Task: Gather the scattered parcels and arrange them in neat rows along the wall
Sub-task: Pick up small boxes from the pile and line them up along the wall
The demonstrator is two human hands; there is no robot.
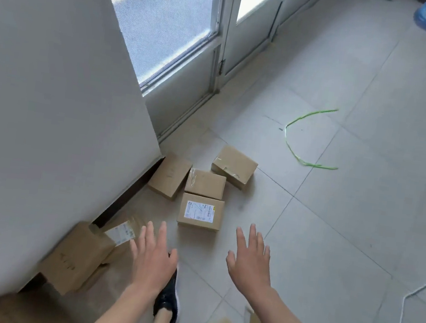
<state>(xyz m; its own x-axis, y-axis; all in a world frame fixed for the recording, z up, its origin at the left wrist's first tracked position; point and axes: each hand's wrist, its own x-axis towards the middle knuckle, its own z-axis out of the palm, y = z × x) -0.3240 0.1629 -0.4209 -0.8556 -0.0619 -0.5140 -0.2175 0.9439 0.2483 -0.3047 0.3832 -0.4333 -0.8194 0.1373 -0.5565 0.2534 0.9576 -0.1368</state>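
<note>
A bare, tiled entrance area of a building, seemingly used for sorting deliveries: taped cardboard parcels [201, 210] on the grey floor [346, 233]; plain white wall [37, 111]; metal-framed glass door [185, 35].

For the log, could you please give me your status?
Both open, empty: left hand, right hand. Labelled parcel just ahead, untouched. Green strap on floor farther off.

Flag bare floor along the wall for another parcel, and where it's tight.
Free: the strip between the wall and the labelled box; the floor by the door frame beyond the far box; wide tiles between those boxes, the green strap and the white rope. Crowded: the piled boxes at the wall, left of the left hand.
</note>
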